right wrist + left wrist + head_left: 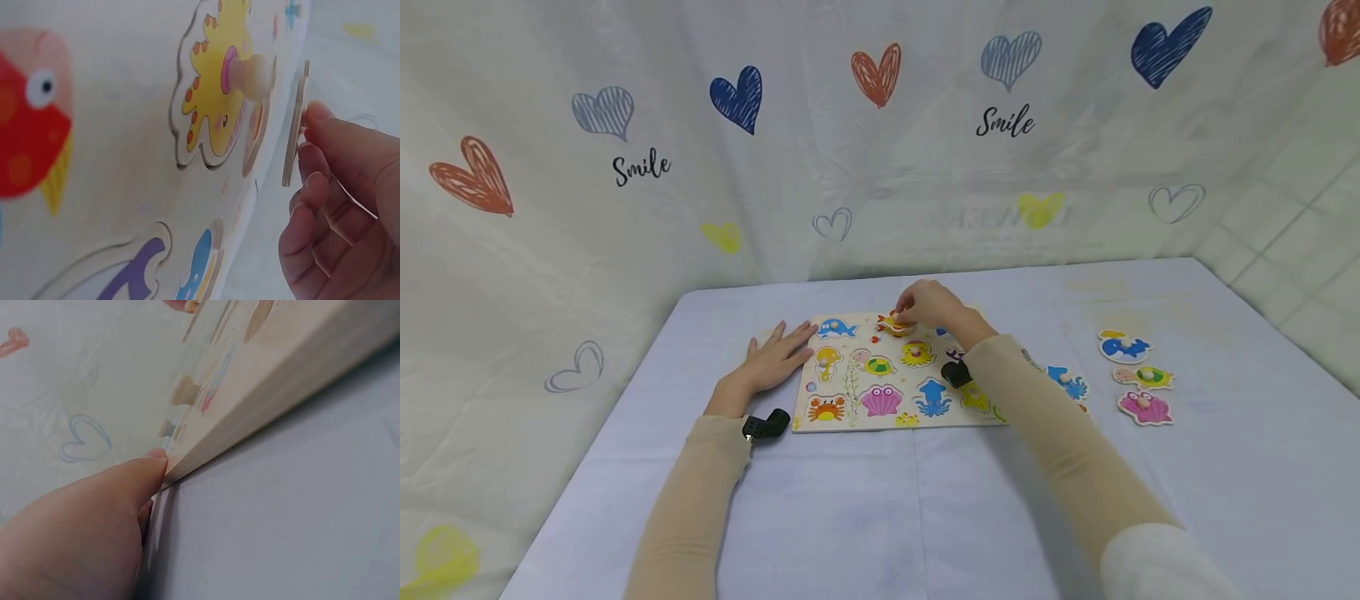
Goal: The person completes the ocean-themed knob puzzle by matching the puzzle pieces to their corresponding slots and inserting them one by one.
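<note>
My right hand pinches a red-and-yellow fish puzzle piece at the far side of the wooden puzzle board. In the right wrist view this piece appears edge-on, raised off the board, between thumb and fingers. Fingers spread, my left hand touches the board's left edge; its thumb lies against that edge in the left wrist view. A yellow octopus piece with a knob sits in the board near the right hand. A blue whale piece sits at the upper left.
Loose pieces lie to the right: a blue whale, a turtle and a pink shell. A blue squid piece is partly hidden by the right sleeve. A heart-print curtain hangs behind the table.
</note>
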`<state>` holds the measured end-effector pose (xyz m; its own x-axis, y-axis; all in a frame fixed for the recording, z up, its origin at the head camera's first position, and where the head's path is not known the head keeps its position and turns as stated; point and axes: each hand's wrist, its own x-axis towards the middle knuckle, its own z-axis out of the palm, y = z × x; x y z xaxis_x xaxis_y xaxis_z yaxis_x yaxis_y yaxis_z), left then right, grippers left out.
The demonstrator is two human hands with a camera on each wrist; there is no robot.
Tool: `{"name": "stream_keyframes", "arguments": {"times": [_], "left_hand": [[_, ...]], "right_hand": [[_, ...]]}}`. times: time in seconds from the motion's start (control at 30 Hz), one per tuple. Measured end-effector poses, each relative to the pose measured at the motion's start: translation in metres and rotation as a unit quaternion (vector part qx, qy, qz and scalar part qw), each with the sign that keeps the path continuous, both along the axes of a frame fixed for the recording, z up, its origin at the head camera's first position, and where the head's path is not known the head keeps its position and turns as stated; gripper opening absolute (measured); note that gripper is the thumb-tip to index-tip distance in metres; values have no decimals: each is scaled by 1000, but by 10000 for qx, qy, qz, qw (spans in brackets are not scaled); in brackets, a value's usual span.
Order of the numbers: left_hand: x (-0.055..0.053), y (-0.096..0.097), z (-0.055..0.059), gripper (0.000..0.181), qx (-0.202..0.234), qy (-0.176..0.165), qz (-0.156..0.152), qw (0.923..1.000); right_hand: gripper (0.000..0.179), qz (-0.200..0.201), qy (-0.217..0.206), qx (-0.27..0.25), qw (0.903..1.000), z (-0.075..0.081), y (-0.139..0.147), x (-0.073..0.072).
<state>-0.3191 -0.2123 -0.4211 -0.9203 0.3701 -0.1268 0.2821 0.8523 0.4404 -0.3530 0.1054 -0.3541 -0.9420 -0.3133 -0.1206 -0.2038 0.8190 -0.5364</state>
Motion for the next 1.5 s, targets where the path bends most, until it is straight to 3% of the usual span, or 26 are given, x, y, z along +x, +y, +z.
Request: {"name": "stream_keyframes", "arguments": {"times": [0.37, 0.87, 1.1, 1.5], "left_hand": [[-1, 0, -1, 63, -3, 0, -30, 10000], [0, 0, -1, 62, -3, 76, -35, 10000], [-1, 0, -1, 63, 11, 51, -31, 10000], [1, 0, 0, 62, -20, 29, -17, 10000]], "right_hand": [[20, -69, -137, 393, 9991, -7, -6, -4], [18, -48, -259, 303, 9992, -11, -7, -7], [18, -65, -354, 280, 9990, -6, -8, -4], [18, -72, -179, 156, 9997, -2, -2, 0]]}}
